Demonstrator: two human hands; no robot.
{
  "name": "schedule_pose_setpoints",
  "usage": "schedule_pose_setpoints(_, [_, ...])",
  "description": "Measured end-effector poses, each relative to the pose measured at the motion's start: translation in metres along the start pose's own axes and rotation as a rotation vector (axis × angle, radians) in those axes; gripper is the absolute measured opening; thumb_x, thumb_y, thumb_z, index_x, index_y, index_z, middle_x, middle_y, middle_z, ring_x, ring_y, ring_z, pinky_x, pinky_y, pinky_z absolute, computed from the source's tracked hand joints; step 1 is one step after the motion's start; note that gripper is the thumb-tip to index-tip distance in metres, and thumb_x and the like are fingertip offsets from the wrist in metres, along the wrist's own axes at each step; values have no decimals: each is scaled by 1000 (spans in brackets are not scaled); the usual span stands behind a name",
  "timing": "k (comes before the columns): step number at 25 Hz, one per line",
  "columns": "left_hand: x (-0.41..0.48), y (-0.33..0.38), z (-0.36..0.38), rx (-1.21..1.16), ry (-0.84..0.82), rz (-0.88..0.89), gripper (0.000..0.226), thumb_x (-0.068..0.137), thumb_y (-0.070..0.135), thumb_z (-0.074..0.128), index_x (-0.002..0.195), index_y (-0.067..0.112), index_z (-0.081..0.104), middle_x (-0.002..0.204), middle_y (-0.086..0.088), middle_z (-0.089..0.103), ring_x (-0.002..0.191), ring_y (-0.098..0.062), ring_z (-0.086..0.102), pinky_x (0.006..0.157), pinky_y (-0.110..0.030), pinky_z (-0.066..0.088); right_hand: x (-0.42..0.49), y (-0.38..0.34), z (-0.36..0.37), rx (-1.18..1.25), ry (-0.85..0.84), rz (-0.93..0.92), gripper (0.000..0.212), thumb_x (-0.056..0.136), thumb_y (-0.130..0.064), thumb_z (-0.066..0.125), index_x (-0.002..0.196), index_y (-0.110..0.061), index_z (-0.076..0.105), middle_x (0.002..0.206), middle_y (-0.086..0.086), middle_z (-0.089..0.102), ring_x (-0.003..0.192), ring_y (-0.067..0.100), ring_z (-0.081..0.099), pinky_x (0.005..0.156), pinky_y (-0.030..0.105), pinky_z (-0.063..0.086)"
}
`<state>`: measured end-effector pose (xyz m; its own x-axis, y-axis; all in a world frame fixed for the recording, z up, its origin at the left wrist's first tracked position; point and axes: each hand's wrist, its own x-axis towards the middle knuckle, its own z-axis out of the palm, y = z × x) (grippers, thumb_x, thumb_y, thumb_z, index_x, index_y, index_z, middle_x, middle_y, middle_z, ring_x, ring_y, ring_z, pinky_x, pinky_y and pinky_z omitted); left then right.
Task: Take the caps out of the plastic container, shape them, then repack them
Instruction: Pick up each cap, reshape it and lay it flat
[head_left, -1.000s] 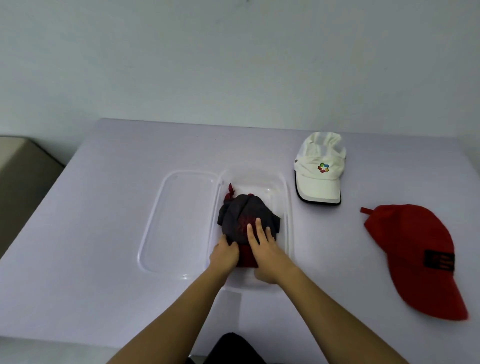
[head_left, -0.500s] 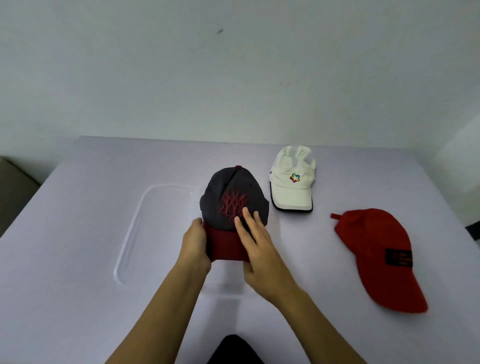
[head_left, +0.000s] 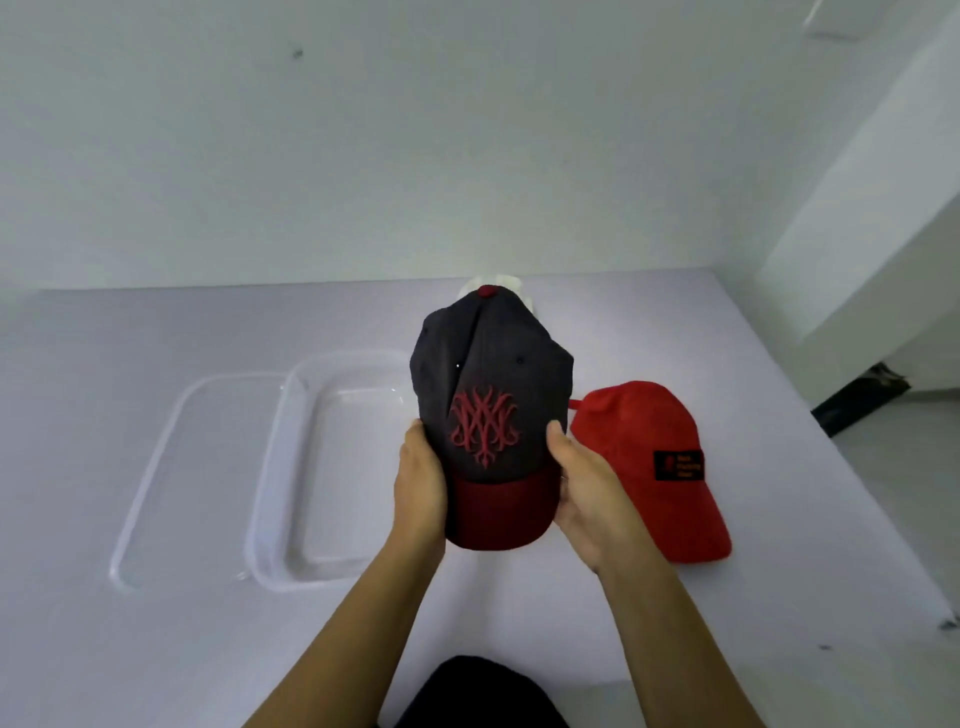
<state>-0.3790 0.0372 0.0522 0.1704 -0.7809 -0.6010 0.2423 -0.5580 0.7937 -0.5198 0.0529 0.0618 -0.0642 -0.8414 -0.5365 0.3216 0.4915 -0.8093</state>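
The dark cap (head_left: 488, 395) is held up beside the clear container (head_left: 291, 467), gripped either side by the left hand (head_left: 421, 483) and right hand (head_left: 584, 493), so the crown's probably best rounded out gently from inside.

We see two arms entering from the bottom edge of the view, both uncovered. The left forearm (head_left: 356, 623) and the right forearm (head_left: 667, 639) are bare along their whole visible length, from the frame's edge up to the wrists. They look slim, widening toward us as the wide lens stretches them. The left hand (head_left: 421, 488) and the right hand (head_left: 584, 499) are bare as well. Low in the middle, between the two arms, we see a rounded patch of black clothing (head_left: 483, 693) — plain and dark, its fabric and cut too dim for us to tell.
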Motion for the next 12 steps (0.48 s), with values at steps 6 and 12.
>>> schedule_pose_setpoints(6, [-3, 2, 29, -141, -101, -133, 40, 94, 39, 31, 95, 15, 63, 90, -5, 65, 85, -20, 59, 74, -34, 47, -1, 4, -15, -78, 245, -116, 45, 97, -38, 41, 137, -18, 45, 138, 1, 53, 128, 20, 48, 110, 44, 36])
schedule_pose_setpoints(12, [-5, -22, 54, -244, -77, -139, 48, 96, 51, 31, 98, 22, 69, 92, -8, 72, 88, -25, 64, 72, -35, 50, -15, -1, -13, 15, 270, -54, 47, 96, -47, 39, 130, -17, 54, 128, -1, 59, 117, 20, 55, 99, 34, 44])
